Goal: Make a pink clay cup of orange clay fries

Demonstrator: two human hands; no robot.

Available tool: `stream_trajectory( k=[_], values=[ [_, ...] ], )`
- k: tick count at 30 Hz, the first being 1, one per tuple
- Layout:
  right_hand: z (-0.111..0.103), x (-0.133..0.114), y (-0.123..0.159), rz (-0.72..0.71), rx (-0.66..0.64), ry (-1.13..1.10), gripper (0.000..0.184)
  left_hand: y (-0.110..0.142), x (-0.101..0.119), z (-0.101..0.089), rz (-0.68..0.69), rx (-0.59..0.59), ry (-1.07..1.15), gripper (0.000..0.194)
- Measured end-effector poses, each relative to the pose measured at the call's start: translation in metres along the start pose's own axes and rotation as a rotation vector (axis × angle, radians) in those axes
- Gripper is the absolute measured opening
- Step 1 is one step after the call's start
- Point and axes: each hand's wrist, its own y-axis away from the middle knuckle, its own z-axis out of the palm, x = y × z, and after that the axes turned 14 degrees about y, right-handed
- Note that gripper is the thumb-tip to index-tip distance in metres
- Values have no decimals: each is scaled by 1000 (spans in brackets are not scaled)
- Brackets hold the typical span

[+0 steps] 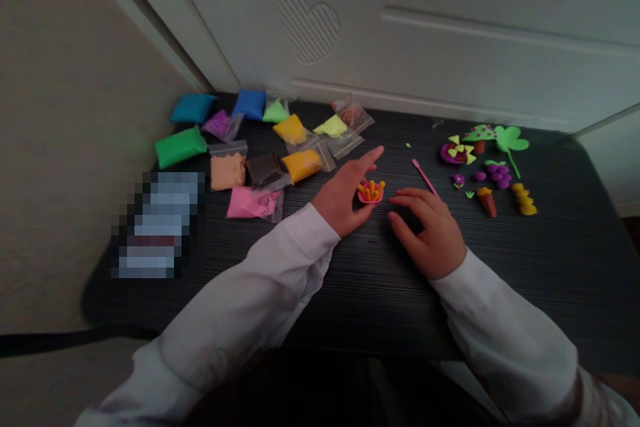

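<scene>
A small pink clay cup of yellow-orange clay fries (371, 192) is between the thumb and curled fingers of my left hand (343, 195). The index finger of that hand points away, past the cup. To the right of the cup, my right hand (431, 230) hovers low over the table with its fingers loosely bent and apart, holding nothing. Just beyond its fingers lies a thin pink modelling tool (424, 177). A tiny green scrap (408, 145) rests farther back.
Bags of coloured clay lie at the left, among them a pink bag (250, 203) and a green bag (180, 147). Finished clay pieces are at the right, including purple grapes (500, 175) and a brown cone (486, 201). A white panel (450, 67) borders the dark table (370, 300).
</scene>
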Motion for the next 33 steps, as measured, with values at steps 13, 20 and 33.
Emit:
stream_trajectory(
  k=[13,20,33],
  values=[
    [1,2,0,9,5,2,23,2,2,3,-74,-40,4,69],
    [0,2,1,7,-15,9,24,5,5,3,-166,-8,53,71],
    [-2,2,0,21,-16,3,24,4,8,0,-172,16,-157,77]
  ],
)
